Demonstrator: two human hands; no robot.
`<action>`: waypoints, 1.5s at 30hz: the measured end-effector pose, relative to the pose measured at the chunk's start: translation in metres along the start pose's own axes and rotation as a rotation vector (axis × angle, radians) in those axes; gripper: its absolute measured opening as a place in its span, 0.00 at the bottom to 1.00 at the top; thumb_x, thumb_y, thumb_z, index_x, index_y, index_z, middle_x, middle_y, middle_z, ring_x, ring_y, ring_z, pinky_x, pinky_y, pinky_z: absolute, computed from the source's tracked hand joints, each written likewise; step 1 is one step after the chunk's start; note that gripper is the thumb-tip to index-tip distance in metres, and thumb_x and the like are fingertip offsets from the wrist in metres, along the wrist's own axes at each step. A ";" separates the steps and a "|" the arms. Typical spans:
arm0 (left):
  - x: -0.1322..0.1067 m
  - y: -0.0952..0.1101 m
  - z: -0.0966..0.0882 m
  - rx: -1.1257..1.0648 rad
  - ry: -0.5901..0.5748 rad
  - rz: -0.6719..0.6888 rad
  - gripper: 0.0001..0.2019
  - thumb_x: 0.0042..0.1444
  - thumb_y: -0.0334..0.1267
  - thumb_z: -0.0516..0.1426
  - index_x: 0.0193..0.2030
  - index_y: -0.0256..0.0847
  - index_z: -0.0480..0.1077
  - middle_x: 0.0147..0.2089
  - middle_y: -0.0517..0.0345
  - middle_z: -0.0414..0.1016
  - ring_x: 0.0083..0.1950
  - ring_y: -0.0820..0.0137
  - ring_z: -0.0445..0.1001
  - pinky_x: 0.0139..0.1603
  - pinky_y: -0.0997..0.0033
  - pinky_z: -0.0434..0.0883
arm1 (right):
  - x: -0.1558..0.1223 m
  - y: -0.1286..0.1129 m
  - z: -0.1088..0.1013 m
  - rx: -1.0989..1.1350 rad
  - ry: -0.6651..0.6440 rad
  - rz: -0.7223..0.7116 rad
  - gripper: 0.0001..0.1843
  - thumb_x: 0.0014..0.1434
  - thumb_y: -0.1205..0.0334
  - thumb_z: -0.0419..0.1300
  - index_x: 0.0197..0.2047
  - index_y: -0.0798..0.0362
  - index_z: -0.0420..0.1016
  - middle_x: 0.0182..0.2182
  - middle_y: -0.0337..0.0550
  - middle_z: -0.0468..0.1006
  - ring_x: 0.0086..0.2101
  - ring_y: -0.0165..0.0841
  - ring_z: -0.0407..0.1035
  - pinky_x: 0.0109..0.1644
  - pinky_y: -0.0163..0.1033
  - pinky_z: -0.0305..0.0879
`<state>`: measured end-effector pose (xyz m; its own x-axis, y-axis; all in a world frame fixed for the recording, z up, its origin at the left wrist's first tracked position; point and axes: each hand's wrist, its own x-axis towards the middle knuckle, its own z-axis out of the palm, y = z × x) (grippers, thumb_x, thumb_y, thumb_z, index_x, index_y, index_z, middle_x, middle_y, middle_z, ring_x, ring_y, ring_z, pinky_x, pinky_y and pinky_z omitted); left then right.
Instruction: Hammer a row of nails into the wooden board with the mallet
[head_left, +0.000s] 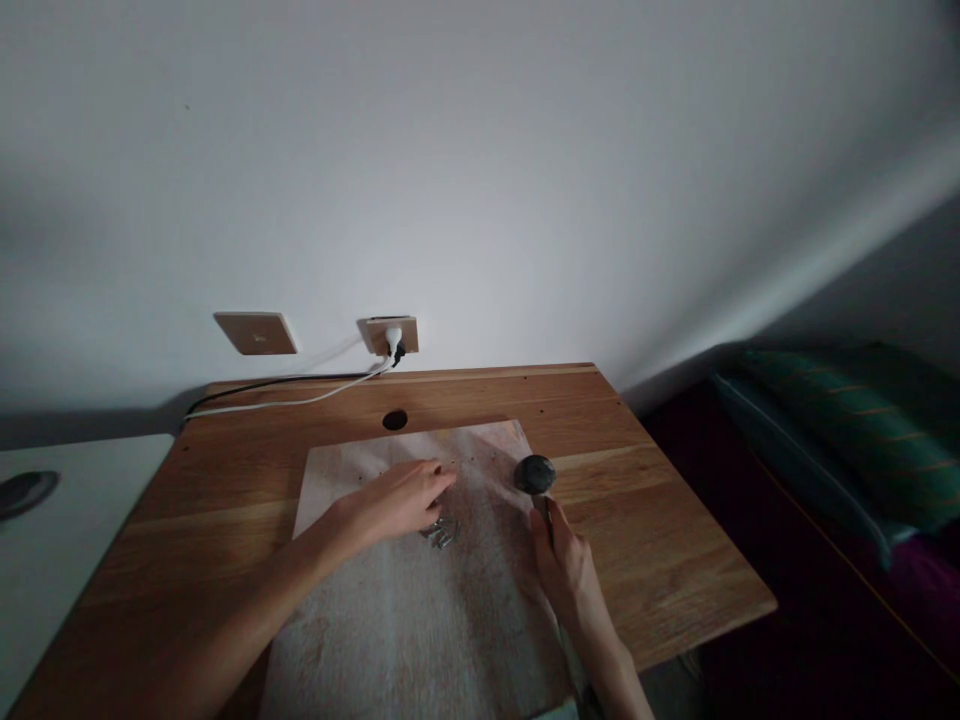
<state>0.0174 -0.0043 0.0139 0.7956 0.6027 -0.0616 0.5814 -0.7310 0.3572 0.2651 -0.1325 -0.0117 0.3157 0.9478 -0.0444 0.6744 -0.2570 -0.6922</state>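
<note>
My right hand (564, 560) is wrapped around the handle of a hammer with a dark, rounded head (535, 474), held up by the board's right edge. Over the middle of the pale, worn wooden board (375, 620), my left hand (411, 496) has its fingers bent together in a pinch. Whatever they hold, if anything, is too small to make out. Just below those fingers lies a little heap of shiny metal nails (442, 532), partly covered by the hand. Several tiny dark spots dot the board near its far edge.
The board rests on a wooden table (660, 540) with a round cable hole (394, 420). Behind it, plugs sit in a wall socket (405, 334), with a white cable (300, 403) running left. A white surface (82, 540) adjoins at left; green cushions (862, 430) lie at right.
</note>
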 end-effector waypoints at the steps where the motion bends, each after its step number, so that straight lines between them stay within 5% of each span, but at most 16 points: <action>1: -0.001 0.000 0.002 0.000 -0.011 0.002 0.10 0.57 0.24 0.58 0.43 0.40 0.74 0.40 0.53 0.77 0.40 0.62 0.78 0.39 0.68 0.69 | 0.000 0.001 0.000 -0.003 -0.003 0.006 0.33 0.74 0.45 0.41 0.63 0.58 0.73 0.46 0.62 0.86 0.48 0.52 0.82 0.43 0.43 0.73; 6: 0.009 -0.001 0.003 -0.115 0.045 0.055 0.10 0.55 0.21 0.57 0.38 0.40 0.75 0.37 0.55 0.76 0.38 0.65 0.77 0.38 0.70 0.68 | 0.001 0.004 0.000 -0.026 -0.006 0.021 0.34 0.72 0.44 0.42 0.65 0.59 0.73 0.46 0.63 0.86 0.48 0.53 0.82 0.46 0.44 0.73; 11: 0.053 -0.010 0.010 -0.510 0.311 0.017 0.08 0.56 0.24 0.59 0.38 0.39 0.77 0.34 0.60 0.78 0.34 0.71 0.75 0.38 0.75 0.68 | 0.001 0.003 -0.001 -0.067 0.017 0.024 0.33 0.73 0.45 0.42 0.64 0.57 0.74 0.45 0.61 0.86 0.47 0.53 0.82 0.44 0.44 0.73; 15: 0.075 -0.016 0.025 -0.591 0.442 -0.062 0.10 0.54 0.22 0.60 0.39 0.38 0.78 0.36 0.59 0.81 0.35 0.71 0.76 0.41 0.74 0.71 | 0.001 0.005 -0.001 -0.089 0.018 0.020 0.32 0.73 0.45 0.42 0.61 0.56 0.76 0.43 0.60 0.87 0.44 0.52 0.83 0.41 0.43 0.73; 36: 0.069 -0.019 0.039 -0.405 0.405 0.023 0.06 0.60 0.27 0.62 0.40 0.40 0.79 0.42 0.53 0.81 0.44 0.64 0.80 0.49 0.66 0.74 | 0.004 -0.002 -0.004 -0.083 0.031 0.051 0.31 0.69 0.42 0.44 0.55 0.53 0.78 0.31 0.51 0.84 0.35 0.49 0.82 0.36 0.42 0.71; 40: 0.069 -0.020 0.041 -0.472 0.414 -0.009 0.14 0.58 0.23 0.60 0.49 0.41 0.77 0.41 0.56 0.82 0.40 0.67 0.79 0.47 0.68 0.73 | 0.006 -0.015 -0.009 -0.011 -0.018 0.046 0.32 0.68 0.39 0.45 0.53 0.55 0.77 0.18 0.40 0.74 0.20 0.41 0.73 0.26 0.39 0.64; 45: 0.071 -0.023 0.045 -0.568 0.398 -0.018 0.24 0.57 0.25 0.59 0.60 0.43 0.71 0.42 0.58 0.82 0.37 0.69 0.78 0.44 0.70 0.73 | 0.019 -0.046 -0.006 0.118 -0.133 -0.007 0.30 0.71 0.40 0.45 0.57 0.55 0.74 0.17 0.33 0.70 0.16 0.33 0.66 0.22 0.34 0.58</action>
<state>0.0678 0.0408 -0.0409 0.6008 0.7640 0.2353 0.3284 -0.5042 0.7987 0.2446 -0.1042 0.0236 0.2146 0.9681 -0.1290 0.5905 -0.2338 -0.7724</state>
